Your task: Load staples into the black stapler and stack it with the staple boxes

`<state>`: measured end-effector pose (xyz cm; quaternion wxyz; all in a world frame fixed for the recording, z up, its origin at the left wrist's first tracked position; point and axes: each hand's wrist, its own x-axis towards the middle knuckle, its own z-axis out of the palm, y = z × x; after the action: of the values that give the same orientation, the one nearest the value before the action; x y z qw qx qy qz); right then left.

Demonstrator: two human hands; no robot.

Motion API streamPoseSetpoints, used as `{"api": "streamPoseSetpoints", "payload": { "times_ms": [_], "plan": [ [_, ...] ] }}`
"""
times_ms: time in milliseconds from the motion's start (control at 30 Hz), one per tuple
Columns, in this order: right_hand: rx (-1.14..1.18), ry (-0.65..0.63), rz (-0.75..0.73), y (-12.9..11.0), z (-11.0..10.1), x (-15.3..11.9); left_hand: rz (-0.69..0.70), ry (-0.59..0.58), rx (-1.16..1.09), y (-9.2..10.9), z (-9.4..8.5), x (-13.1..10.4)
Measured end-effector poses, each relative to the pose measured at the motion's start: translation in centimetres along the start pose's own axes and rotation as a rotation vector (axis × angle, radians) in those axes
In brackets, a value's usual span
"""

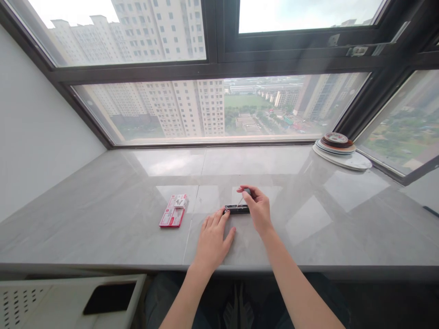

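A slim black object (236, 209), which looks like a stapler, lies across the stone sill in front of me. My left hand (213, 235) rests flat on the sill with fingers stretched out, its fingertips against the object's left end. Above the black object, my right hand (259, 208) is closed around the dark handle of a small screwdriver (247, 191). Its thin metal shaft slants down to the object's top; whether the tip touches is too small to tell. The object's right end is partly hidden behind my right hand.
Left of my hands lies a red and white flat pack (170, 216) with a small white box (180, 201) on it. Stacked plates or lids (343, 157) sit in the far right corner by the window. A phone-like black slab (109, 298) rests on a white surface (61, 304) below.
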<state>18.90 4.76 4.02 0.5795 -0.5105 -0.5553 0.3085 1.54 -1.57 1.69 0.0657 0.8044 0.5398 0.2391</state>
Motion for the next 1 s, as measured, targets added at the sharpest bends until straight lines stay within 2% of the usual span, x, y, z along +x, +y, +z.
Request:
{"api": "streamPoseSetpoints", "payload": {
  "times_ms": [100, 167, 267, 367, 467, 533, 600, 667, 800, 867, 933, 1000],
  "plan": [
    [0.369, 0.190, 0.165, 2.0, -2.4, 0.4, -0.025, 0.006, -0.002, -0.2, 0.4, 0.0],
    [0.495, 0.208, 0.285, 3.4, -4.1, 0.1, -0.031, 0.011, -0.026, -0.2, 0.6, 0.0],
    [0.544, 0.183, 0.377, 4.7, -6.2, -1.5, -0.032, 0.044, -0.117, -0.2, 0.3, 0.0],
    [0.557, 0.235, 0.375, 4.8, -7.5, -3.9, -0.100, 0.160, -0.122, -1.2, -0.9, -0.4],
    [0.453, 0.294, 0.349, 4.2, -8.2, -6.5, -0.321, 0.327, 0.075, -3.6, -2.4, -1.3],
    [0.356, 0.288, 0.349, 3.7, -8.4, -7.9, -0.463, 0.368, 0.203, -5.4, -3.1, -2.2],
    [0.237, 0.215, 0.372, 3.2, -8.3, -8.7, -0.523, 0.345, 0.272, -6.7, -3.4, -3.2],
    [0.071, 0.065, 0.396, 2.8, -8.0, -9.1, -0.507, 0.295, 0.285, -7.2, -3.3, -4.0],
    [-0.274, -0.247, 0.391, 1.5, -6.8, -8.6, -0.337, 0.183, 0.169, -5.9, -2.9, -4.7],
    [-0.292, -0.379, 0.399, 0.8, -6.0, -8.0, -0.223, 0.126, 0.061, -4.6, -2.6, -4.3],
    [-0.206, -0.506, 0.427, 0.4, -5.3, -7.4, -0.118, 0.064, -0.059, -3.3, -2.2, -3.5],
    [-0.111, -0.577, 0.454, 0.3, -4.8, -6.6, -0.042, 0.010, -0.159, -2.0, -1.7, -2.4]
  ]
}}
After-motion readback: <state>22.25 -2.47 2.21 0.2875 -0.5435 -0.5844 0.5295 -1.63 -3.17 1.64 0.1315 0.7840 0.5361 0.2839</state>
